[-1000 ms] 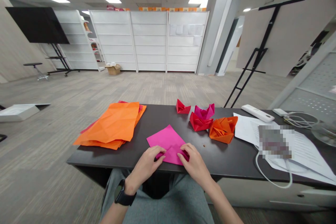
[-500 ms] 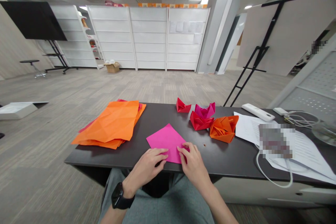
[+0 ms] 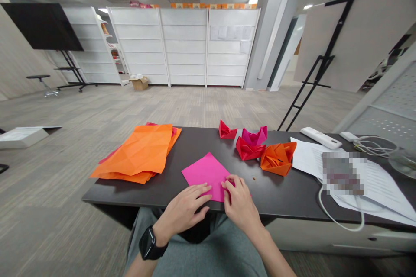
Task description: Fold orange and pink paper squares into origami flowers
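Pink paper sheet lies flat on the dark surface, near its front edge. Left hand rests open, fingers flat on the sheet's near edge. Right hand presses curled fingers on the near right corner, apparently pinching a fold. Orange paper stack lies left; folded paper figures behind.

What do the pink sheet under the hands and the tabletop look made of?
Pink sheet: thin paper, matte, apparently; it lies flat with crisp edges and no glare. Tabletop: dark, smooth, probably laminate or coated board; soft sheen, no visible grain.
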Motion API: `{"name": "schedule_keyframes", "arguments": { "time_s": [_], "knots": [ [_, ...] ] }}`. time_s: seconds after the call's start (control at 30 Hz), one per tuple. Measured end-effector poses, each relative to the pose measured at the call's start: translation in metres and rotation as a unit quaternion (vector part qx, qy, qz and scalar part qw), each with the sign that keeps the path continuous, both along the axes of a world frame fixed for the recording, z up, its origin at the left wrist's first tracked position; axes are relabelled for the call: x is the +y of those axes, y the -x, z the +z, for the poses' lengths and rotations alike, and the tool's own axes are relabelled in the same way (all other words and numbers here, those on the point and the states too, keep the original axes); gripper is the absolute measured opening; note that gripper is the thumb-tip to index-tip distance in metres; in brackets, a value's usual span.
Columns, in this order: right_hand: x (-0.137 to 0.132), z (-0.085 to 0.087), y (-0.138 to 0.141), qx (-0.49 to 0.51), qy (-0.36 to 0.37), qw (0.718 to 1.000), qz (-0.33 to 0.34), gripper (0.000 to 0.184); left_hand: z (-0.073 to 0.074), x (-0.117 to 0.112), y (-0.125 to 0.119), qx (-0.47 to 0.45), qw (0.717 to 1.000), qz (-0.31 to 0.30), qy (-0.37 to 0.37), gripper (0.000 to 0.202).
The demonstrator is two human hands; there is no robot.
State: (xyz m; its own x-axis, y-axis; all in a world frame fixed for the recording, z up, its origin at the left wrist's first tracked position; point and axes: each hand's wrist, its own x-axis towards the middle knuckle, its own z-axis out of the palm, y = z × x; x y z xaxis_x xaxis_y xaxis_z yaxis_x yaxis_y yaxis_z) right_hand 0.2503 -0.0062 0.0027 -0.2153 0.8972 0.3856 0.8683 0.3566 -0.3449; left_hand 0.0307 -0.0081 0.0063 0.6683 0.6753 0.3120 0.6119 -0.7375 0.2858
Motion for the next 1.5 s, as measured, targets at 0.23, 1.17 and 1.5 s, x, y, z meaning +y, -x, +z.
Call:
{"name": "schedule_keyframes", "arguments": {
  "time_s": [0.23,1.17,1.5],
  "knots": [
    [0.002,0.001,0.001,0.009,0.007,1.000,0.001,0.022,-0.002,0.002,-0.001,-0.002,1.000,-0.001,-0.001,0.043],
    [0.001,-0.014,-0.003,-0.016,-0.019,1.000,0.001,0.046,-0.001,0.002,0.000,0.006,1.000,-0.004,-0.001,0.046],
    [-0.002,-0.004,-0.002,-0.035,0.000,0.999,-0.012,0.050,0.007,0.002,-0.001,0.020,1.000,-0.012,0.013,0.048]
  ]
}}
